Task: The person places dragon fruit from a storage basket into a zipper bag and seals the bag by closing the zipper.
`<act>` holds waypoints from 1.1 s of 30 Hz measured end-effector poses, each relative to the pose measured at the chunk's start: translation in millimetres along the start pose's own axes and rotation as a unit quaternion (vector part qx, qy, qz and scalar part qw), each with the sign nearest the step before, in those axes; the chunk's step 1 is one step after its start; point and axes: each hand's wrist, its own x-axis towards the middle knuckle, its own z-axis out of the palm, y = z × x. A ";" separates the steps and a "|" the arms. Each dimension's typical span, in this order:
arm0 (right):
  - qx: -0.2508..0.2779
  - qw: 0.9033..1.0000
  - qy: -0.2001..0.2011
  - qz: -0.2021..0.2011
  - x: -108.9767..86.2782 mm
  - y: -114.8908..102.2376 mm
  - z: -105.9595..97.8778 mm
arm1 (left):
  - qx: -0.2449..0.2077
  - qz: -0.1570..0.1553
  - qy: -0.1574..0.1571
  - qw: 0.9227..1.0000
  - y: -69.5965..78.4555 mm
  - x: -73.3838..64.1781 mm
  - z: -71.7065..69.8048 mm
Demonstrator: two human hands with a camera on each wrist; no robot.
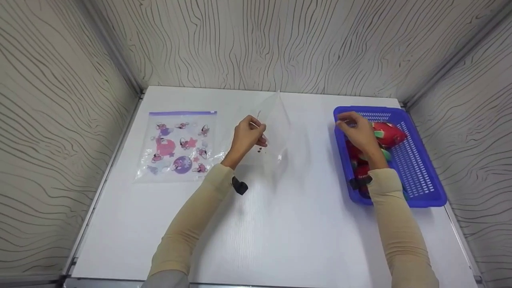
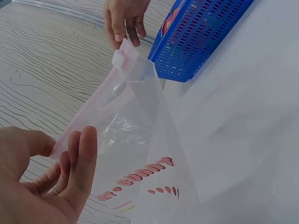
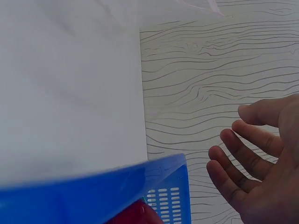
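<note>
My left hand [image 1: 249,135] pinches the pink zip edge of a clear zip bag [image 2: 135,126] between thumb and fingers. The bag hangs upright above the table, with red "My Bunny" lettering near its lower part. Over the left rim of a blue basket [image 1: 428,176] hovers my right hand [image 1: 358,130], its fingers loosely bent and nothing in them. In the right wrist view the fingers [image 3: 247,154] are apart from the thumb. Inside the basket lie red and green items [image 1: 390,135], partly hidden by the right hand and forearm.
A second zip bag [image 1: 176,146], printed with pink and purple figures and a purple zip, lies flat on the white table [image 1: 280,240] at the left. Wood-patterned panels [image 1: 256,48] wall in the back and both sides.
</note>
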 end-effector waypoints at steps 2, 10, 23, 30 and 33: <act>-0.001 1.000 -0.003 -0.002 0.0 3.2 -3.0 | -0.002 0.000 0.000 1.000 -0.1 0.6 -0.6; -0.015 1.000 -0.021 0.013 -2.5 11.9 -14.8 | -0.006 0.001 0.001 1.000 -0.4 1.8 -1.5; -0.043 0.999 -0.029 0.017 -10.3 27.8 -32.2 | 0.000 -0.005 0.007 1.000 -0.6 2.1 -2.2; -0.063 0.997 -0.042 0.021 -14.7 35.8 -41.2 | -0.002 -0.003 0.008 1.000 -0.5 1.2 -2.6; -0.076 0.996 -0.045 0.018 -15.6 39.7 -44.6 | -0.003 -0.002 0.005 1.000 -0.8 1.6 -2.8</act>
